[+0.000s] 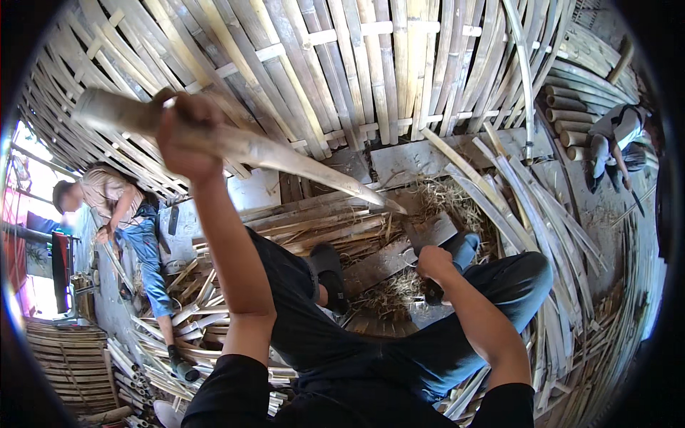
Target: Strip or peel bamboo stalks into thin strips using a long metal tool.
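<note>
My left hand (pixel 187 135) is raised and closed around a long split piece of bamboo (pixel 300 162). The piece slants down to the right and ends in a pointed tip above a pile of bamboo slats (pixel 314 225). My right hand (pixel 434 265) is lower, by my right knee, and grips the dark handle of a tool (pixel 432 292). The tool's blade is hard to make out. I am seated, with both legs in dark trousers stretched over the slats and a dark shoe (pixel 330 274) between my hands.
A woven bamboo wall (pixel 371 64) fills the top. Long bamboo strips (pixel 531 207) lean at the right, with shavings (pixel 446 196) on the floor. One person (pixel 128 214) sits at the left and another (pixel 617 139) crouches at the upper right beside stacked bamboo poles (pixel 571 114).
</note>
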The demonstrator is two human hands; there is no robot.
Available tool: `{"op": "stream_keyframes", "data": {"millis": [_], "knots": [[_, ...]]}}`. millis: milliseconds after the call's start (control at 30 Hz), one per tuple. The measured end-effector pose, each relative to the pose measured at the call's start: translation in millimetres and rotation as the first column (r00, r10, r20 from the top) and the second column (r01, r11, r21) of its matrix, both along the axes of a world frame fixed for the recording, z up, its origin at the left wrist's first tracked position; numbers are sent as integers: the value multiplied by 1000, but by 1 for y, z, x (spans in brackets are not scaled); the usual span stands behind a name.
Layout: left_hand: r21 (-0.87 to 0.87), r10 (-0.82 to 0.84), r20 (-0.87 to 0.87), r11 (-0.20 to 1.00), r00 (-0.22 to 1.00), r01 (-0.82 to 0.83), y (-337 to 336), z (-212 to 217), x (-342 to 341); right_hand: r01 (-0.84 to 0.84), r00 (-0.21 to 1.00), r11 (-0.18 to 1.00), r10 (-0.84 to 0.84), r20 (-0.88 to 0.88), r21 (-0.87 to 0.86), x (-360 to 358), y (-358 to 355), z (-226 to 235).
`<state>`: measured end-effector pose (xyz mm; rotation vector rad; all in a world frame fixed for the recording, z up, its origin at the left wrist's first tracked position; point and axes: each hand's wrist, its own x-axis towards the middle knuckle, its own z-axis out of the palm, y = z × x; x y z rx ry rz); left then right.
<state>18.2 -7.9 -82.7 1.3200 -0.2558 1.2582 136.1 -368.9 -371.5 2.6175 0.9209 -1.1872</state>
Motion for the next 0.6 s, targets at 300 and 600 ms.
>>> {"op": "stream_keyframes", "data": {"millis": [300,600], "knots": [[164,338,-278,939,899,-302,32,-106,66,19,1000,999,-19,3,34,1,-7,-5],[-1,278,-908,747,314,-665,8,-281,74,-59,998,997,58,19,44,1,-11,-12]]}}
